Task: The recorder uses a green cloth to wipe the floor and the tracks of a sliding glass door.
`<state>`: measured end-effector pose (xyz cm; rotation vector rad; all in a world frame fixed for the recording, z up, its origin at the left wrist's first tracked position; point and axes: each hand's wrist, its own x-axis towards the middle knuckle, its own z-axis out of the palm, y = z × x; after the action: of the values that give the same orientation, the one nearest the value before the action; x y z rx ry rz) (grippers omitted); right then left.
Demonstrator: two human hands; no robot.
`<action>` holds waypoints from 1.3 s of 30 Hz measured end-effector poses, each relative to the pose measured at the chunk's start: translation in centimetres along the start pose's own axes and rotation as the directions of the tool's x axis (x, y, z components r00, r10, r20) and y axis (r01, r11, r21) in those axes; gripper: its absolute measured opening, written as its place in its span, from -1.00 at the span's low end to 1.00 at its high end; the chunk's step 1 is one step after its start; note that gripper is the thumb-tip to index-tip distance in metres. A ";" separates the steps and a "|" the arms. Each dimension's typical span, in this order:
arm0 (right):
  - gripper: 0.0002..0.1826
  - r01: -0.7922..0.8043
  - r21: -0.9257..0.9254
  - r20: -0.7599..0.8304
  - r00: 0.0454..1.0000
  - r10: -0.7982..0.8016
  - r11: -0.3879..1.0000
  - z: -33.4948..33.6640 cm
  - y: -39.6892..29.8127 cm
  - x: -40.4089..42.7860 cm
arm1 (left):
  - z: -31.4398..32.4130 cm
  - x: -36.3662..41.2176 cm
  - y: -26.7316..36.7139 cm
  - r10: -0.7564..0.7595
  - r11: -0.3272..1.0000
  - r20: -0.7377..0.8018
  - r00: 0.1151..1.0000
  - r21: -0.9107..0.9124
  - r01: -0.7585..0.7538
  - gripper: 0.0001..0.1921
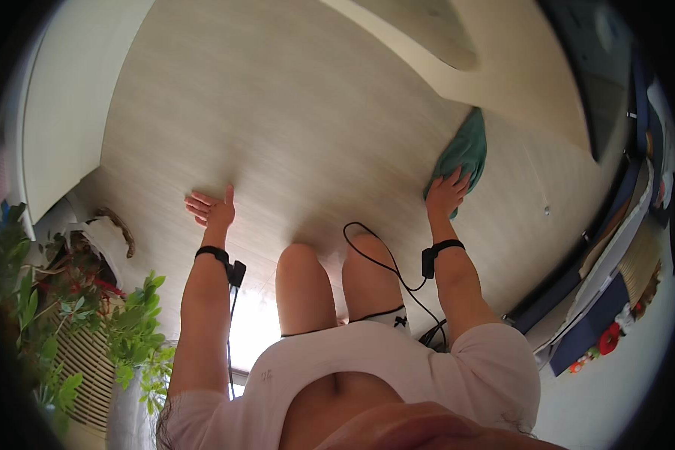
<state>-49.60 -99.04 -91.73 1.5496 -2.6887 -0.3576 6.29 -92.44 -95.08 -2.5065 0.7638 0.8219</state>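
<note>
On the pale wood-look floor (247, 101), a crumpled green cloth (464, 146) lies to the right, its upper tip by the base of a pale piece of furniture. My right hand (449, 194) rests on the lower part of this cloth with its fingers spread; whether they grip it is not clear. My left hand (211, 209) is held out at the left, fingers extended and thumb apart, with nothing in it. Black bands with small boxes and cables sit on both of my forearms. My knees show between my arms.
Leafy potted plants (138, 315) and a ribbed planter (84, 365) stand at the lower left. A white cabinet (67, 112) is at the upper left. Curved pale furniture (517, 73) is at the upper right. A black cable (396, 270) loops over my right knee. Dark blue furniture (585, 337) lines the right side.
</note>
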 end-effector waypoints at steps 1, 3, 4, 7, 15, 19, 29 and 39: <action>-0.33 0.035 0.028 0.006 0.999 -0.036 0.999 -0.1 1.9 -0.4 | -0.9 0.6 0.5 -0.018 1.000 0.052 0.998 0.017 0.017 0.40; -0.35 0.133 0.121 0.002 0.991 -0.134 0.984 -0.7 3.9 -0.4 | -2.2 3.4 -1.8 0.024 0.985 0.120 0.993 0.165 -0.044 0.34; -0.37 0.133 0.174 0.064 0.987 -0.146 0.976 -1.3 4.3 -0.3 | -3.6 3.8 -2.9 0.076 0.963 0.211 0.975 0.239 -0.127 0.27; -0.43 0.073 0.303 0.249 0.956 -0.153 0.950 -3.8 4.5 2.4 | -6.8 1.0 -4.5 0.468 0.857 0.187 0.864 0.145 -0.495 -0.11; -0.50 -0.066 0.274 0.439 0.896 -0.064 0.959 -5.1 7.1 3.5 | -16.2 -21.2 -6.6 0.755 0.590 0.110 0.647 0.318 -0.742 -0.32; -0.51 -0.088 0.258 0.533 0.844 -0.065 0.962 -5.0 7.7 4.5 | -20.4 -27.7 -1.8 0.708 0.650 0.110 0.697 0.284 -0.705 -0.31; -0.59 -0.089 0.325 0.498 0.863 -0.090 0.942 -2.6 8.5 3.4 | -33.2 -42.6 7.8 0.871 0.487 -0.314 0.378 0.448 -0.750 -0.37; -0.55 -0.801 0.546 0.808 0.581 -0.100 -0.246 -9.1 19.2 5.5 | -31.9 -45.2 20.1 0.977 0.198 -0.095 0.189 0.098 -0.975 -0.59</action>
<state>-67.60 -96.17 -79.47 -0.2930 -3.7986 2.1756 -23.18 -107.47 -46.35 -1.7343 2.5654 0.9305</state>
